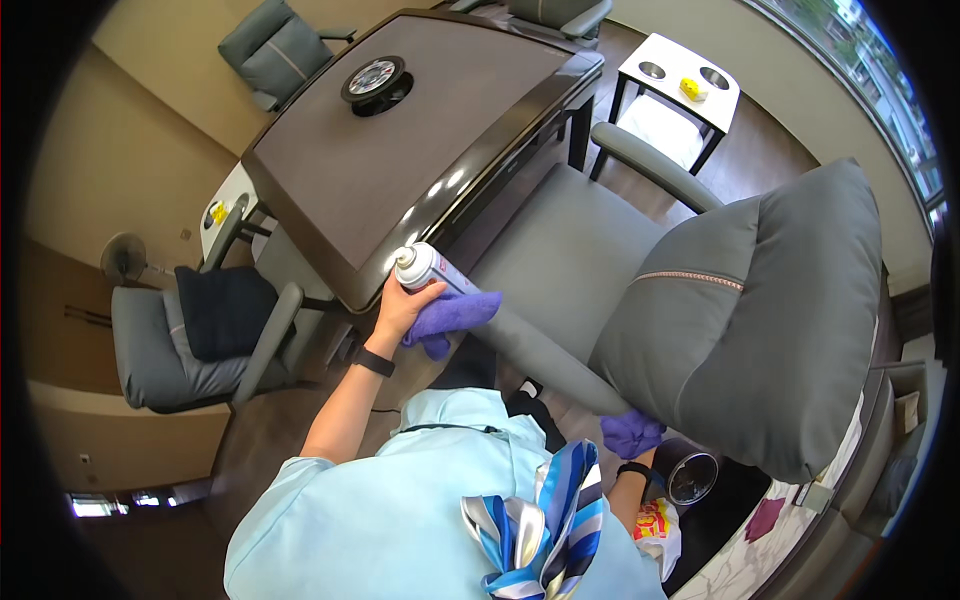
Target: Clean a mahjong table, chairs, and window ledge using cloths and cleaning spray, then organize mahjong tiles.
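My left hand (411, 301) holds a white spray can (433, 268) together with a purple cloth (457, 315), close to the near corner of the dark table (420, 135). The can's nozzle points up and to the left. My right hand (643, 454) is low on the right, mostly covered by another purple cloth (631, 433) at the rear end of the armrest of a grey armchair (555, 262). The fingers of that hand are hidden. A dark bin (684, 471) and a white plastic bag (660, 529) are beside the right wrist.
A round device (375, 79) sits in the tabletop. Beyond the armchair stands a white side table (660, 79) with cup holders and a yellow object. Another grey armchair (146, 345) with a black cushion (229, 311) is at left. A marble-patterned surface (739, 559) lies at lower right.
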The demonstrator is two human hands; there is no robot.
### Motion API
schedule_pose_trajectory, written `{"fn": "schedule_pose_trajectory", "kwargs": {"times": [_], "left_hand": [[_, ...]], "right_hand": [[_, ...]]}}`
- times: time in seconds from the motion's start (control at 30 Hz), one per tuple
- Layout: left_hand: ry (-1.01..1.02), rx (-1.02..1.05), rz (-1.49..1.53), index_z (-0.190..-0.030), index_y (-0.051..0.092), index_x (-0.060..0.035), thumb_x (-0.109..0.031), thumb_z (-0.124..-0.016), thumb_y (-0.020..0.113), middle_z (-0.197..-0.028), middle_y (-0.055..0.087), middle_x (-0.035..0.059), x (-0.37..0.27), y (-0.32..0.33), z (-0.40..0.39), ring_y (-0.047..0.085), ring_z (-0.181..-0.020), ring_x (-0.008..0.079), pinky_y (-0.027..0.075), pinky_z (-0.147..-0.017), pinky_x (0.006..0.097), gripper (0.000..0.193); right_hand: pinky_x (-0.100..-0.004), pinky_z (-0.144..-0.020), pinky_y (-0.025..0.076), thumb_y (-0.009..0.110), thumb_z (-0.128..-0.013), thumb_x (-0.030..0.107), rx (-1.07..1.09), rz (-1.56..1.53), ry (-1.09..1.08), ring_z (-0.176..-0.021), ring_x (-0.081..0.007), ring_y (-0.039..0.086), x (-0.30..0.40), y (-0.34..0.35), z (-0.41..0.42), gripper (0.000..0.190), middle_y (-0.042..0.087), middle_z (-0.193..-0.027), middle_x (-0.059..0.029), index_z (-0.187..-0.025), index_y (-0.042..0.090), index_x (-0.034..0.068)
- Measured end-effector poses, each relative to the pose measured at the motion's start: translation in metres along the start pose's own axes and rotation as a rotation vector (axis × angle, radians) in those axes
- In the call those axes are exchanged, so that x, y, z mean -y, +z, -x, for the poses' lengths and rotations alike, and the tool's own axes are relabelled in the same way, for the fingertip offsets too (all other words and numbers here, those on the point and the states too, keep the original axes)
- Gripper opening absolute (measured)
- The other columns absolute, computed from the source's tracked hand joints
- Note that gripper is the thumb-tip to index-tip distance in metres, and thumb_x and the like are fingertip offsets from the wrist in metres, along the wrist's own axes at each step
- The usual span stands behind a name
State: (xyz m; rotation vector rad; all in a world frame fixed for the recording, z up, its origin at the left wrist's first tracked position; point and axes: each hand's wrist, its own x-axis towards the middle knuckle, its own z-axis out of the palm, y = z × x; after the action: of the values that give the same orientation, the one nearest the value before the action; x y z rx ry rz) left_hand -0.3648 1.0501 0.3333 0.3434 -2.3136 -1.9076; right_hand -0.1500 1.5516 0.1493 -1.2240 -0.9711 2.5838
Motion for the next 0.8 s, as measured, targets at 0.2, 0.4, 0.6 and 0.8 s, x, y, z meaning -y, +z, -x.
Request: {"fn": "schedule_pose_trajectory", "kwargs": {"times": [0.2, 0.4, 0.6, 0.8], "left_hand": [[-0.021, 0.021, 0.012, -0.104, 0.049, -0.0011, -0.011, -0.065, 0.074, -0.091, 0.058, 0.0046, 0.006, 0.002, -0.013, 0.056, -0.082, 0.0113, 0.046, -0.074, 0.0259, 0.047], [-0.118, -0.056, 0.017, -0.108, 0.047, -0.001, -0.011, -0.065, 0.074, -0.095, 0.058, 0.0057, 0.022, -0.01, -0.008, 0.056, -0.086, 0.0132, 0.045, -0.079, 0.0276, 0.052], [-0.138, -0.118, 0.017, -0.108, 0.047, -0.0015, -0.012, -0.064, 0.075, -0.099, 0.057, 0.0064, 0.027, -0.011, -0.004, 0.054, -0.092, 0.0141, 0.042, -0.083, 0.0286, 0.053], [-0.112, -0.156, 0.009, -0.106, 0.048, -0.0014, -0.013, -0.063, 0.075, -0.097, 0.057, 0.0057, 0.034, -0.009, 0.005, 0.054, -0.089, 0.0137, 0.043, -0.081, 0.0278, 0.052]], "right_hand": [[-0.0318, -0.077, 0.046, 0.042, -0.086, 0.035, -0.104, -0.007, -0.007, -0.086, -0.021, 0.056, 0.015, -0.003, 0.029, 0.039, 0.055, -0.105, -0.0096, -0.114, 0.046, 0.008], [-0.0319, -0.076, 0.046, 0.041, -0.087, 0.034, -0.147, 0.049, 0.04, -0.085, -0.0209, 0.056, 0.028, 0.016, 0.034, 0.039, 0.055, -0.106, -0.0105, -0.116, 0.045, 0.008], [-0.0319, -0.074, 0.046, 0.04, -0.087, 0.033, -0.165, 0.092, 0.065, -0.085, -0.0209, 0.056, 0.045, 0.028, 0.033, 0.039, 0.054, -0.107, -0.0113, -0.117, 0.044, 0.007], [-0.032, -0.073, 0.047, 0.038, -0.088, 0.032, -0.141, 0.116, 0.077, -0.084, -0.0209, 0.056, 0.063, 0.036, 0.04, 0.04, 0.054, -0.108, -0.0122, -0.118, 0.042, 0.007]]}}
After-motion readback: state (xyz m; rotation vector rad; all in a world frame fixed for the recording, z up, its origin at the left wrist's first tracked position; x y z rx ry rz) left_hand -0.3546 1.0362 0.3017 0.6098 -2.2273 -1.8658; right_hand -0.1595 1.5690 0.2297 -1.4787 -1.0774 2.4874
